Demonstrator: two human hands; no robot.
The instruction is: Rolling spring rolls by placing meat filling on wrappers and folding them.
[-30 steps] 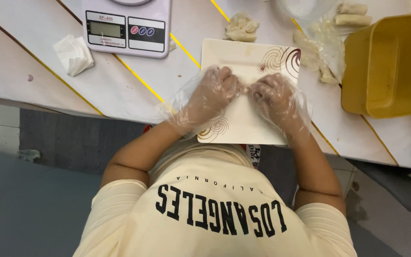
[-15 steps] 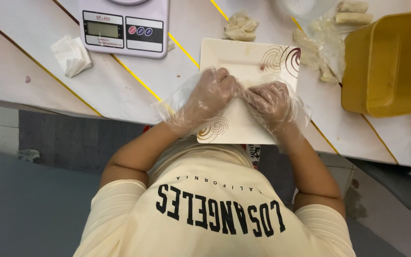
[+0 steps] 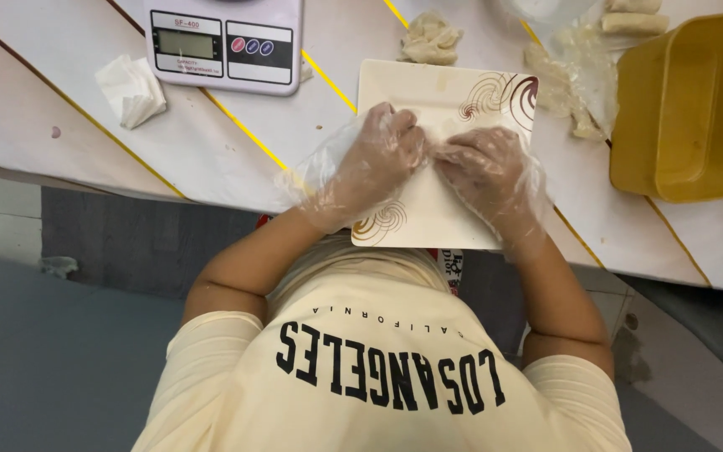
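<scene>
Cream-coloured and square, the plate [image 3: 428, 209] lies near the table's front edge, with brown swirls printed at two of its corners. We see both hands on it, each inside a loose clear plastic glove. The left hand [image 3: 374, 167] covers the plate's left half; its fingers are curled and drawn together, pressing down near the plate's middle. The right hand [image 3: 485, 172] sits on the right half with its fingers bent the same way, and the fingertips of the two hands meet in the centre. Whatever lies under the fingers is hidden, so we cannot tell whether they are clamped on something or only pushing against the plate.

Just past the plate's far edge rests a pale crumpled lump of dough [image 3: 430, 38]. To the right, beyond the plate's corner, a sheet of clear plastic [image 3: 575, 79] lies over more pale pieces, and beside that stands a yellow tub [image 3: 688, 105], turned so its open inside faces us. A white kitchen scale [image 3: 223, 42] with a grey display and round buttons stands to the left of the plate, well apart from it. Further left lies a crumpled white tissue [image 3: 131, 88]. All of it rests on a white table [image 3: 236, 138] crossed by thin yellow stripes. Below the edge we see the person's cream shirt [image 3: 378, 377].
</scene>
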